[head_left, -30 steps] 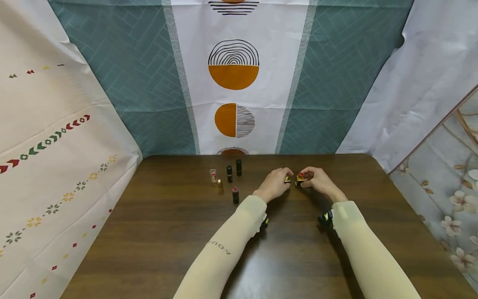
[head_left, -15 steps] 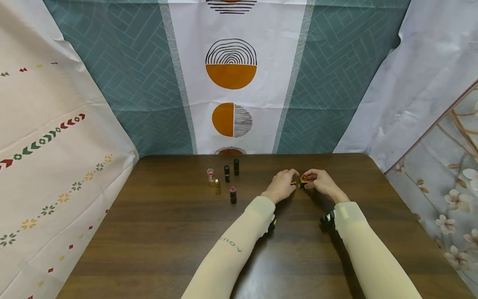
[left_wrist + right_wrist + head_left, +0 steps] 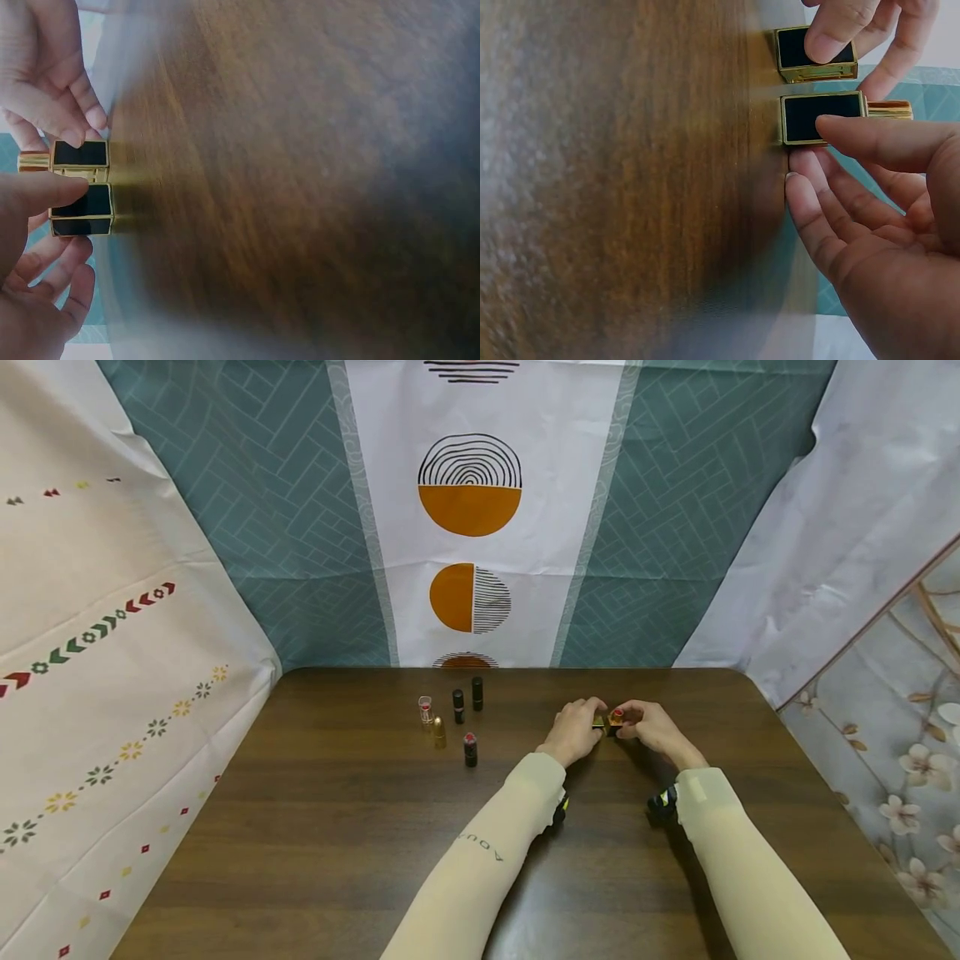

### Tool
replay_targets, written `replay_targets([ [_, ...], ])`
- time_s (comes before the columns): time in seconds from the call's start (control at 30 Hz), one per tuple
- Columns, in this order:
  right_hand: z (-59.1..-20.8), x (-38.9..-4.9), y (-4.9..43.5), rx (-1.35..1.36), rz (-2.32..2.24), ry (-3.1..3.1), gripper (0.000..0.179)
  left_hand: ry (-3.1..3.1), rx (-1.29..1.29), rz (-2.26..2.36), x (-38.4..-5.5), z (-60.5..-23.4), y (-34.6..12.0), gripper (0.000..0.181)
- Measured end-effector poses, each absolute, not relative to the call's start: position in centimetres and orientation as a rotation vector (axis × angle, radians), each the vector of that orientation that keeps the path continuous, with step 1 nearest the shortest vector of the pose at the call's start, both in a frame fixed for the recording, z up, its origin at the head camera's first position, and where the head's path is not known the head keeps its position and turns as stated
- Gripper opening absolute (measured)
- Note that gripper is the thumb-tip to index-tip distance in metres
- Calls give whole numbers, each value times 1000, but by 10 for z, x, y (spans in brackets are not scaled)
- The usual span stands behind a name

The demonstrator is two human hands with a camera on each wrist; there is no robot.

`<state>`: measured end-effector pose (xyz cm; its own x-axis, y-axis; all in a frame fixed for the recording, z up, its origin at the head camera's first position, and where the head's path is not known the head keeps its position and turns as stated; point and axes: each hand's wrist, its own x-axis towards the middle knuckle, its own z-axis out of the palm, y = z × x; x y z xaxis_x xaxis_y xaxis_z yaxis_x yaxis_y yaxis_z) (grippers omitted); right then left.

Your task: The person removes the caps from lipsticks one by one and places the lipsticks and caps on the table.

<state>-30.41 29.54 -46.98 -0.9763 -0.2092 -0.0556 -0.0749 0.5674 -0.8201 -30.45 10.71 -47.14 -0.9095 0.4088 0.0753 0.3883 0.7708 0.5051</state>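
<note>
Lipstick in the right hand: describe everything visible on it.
The lipstick is uncapped: boxy base with glossy black panels and gold, metallic-looking trim, a narrower gold tube and a red tip. It is roughly upright, tip up, held at the base by the right hand. A matching black-and-gold piece in the left hand sits beside it, a narrow gap between. Whether it touches the table is unclear.

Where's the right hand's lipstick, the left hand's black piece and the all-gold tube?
Lipstick [image 3: 829, 105], right wrist view: black panel.
Black piece [image 3: 96, 202], left wrist view: black panel.
All-gold tube [image 3: 439, 733], head view: middle of its body.
</note>
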Motion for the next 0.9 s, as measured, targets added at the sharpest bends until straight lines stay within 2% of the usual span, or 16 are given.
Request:
replay_targets([
  [0.23,-468,-302,297,-285,-1422,2581,43,2929,638,801,-304,-471,103,47],
  [0.57,-451,-297,295,-400,-1428,2606,50,2943,605,748,-301,-460,90,64],
  [0.9,-434,-297,291,-452,-1391,2652,57,2920,610,823,-299,-433,68,61],
])
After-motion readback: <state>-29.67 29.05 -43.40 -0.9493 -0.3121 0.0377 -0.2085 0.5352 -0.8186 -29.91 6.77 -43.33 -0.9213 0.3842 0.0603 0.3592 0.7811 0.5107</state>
